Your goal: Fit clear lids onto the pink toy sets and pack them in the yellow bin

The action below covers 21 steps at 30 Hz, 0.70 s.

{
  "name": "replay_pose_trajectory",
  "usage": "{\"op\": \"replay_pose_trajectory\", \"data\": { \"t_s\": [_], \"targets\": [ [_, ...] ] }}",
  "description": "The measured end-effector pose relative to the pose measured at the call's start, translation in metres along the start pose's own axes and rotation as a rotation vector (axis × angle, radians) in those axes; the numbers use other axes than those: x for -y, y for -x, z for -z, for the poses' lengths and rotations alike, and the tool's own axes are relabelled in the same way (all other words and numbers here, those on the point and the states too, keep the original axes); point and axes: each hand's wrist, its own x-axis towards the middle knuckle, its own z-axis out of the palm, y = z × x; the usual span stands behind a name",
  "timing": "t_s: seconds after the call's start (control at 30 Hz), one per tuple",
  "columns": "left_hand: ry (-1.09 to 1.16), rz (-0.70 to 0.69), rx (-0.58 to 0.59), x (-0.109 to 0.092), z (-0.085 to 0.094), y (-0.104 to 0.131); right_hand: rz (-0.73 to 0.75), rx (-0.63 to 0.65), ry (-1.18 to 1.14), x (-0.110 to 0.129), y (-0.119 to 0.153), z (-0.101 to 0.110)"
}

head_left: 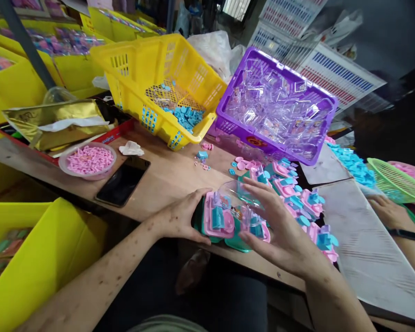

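My left hand (pixel 181 216) wraps round the left side of a small pink, teal and green toy set (pixel 217 219) at the table's front edge. Over its right part, my right hand (pixel 276 221) holds a clear plastic cover (pixel 240 203) with small printed figures, between thumb and fingers. Another green-based toy piece lies beneath that cover, partly hidden by the fingers. Several similar pink and blue toy sets (pixel 287 186) stand in rows just right of and behind my right hand.
Behind are a yellow basket (pixel 124 83) with blue parts and a purple basket (pixel 224 108) of clear covers. At left lie a black phone (pixel 122 182) and a bowl of pink pieces (pixel 89 160). Another person's hand (pixel 383 212) rests at right, near blue parts (pixel 352 166).
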Motion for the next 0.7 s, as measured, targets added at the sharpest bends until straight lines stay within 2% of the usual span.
{"op": "replay_pose_trajectory", "data": {
  "t_s": [0.2, 0.3, 0.37, 0.47, 0.53, 0.6, 0.7],
  "targets": [
    [-0.007, 0.046, -0.020, -0.004, -0.001, 0.000, -0.058, 0.057, 0.024, -0.002, 0.004, 0.008],
    [-0.017, 0.046, -0.018, -0.004, -0.001, 0.001, -0.003, 0.103, 0.113, 0.002, -0.003, 0.008],
    [-0.021, 0.032, -0.027, -0.004, -0.002, 0.001, 0.033, 0.058, 0.124, 0.005, -0.007, 0.007],
    [-0.034, -0.007, -0.052, -0.003, -0.003, 0.001, 0.021, -0.025, 0.007, 0.009, -0.010, 0.001],
    [-0.045, -0.017, -0.063, -0.001, -0.003, 0.001, 0.021, -0.032, -0.031, 0.012, -0.014, -0.002],
    [-0.043, -0.025, -0.061, 0.002, -0.004, 0.001, 0.058, 0.007, 0.043, 0.016, -0.019, -0.002],
    [-0.030, -0.038, -0.051, 0.005, -0.004, 0.001, 0.128, 0.165, 0.193, 0.022, -0.030, 0.003]
  ]
}}
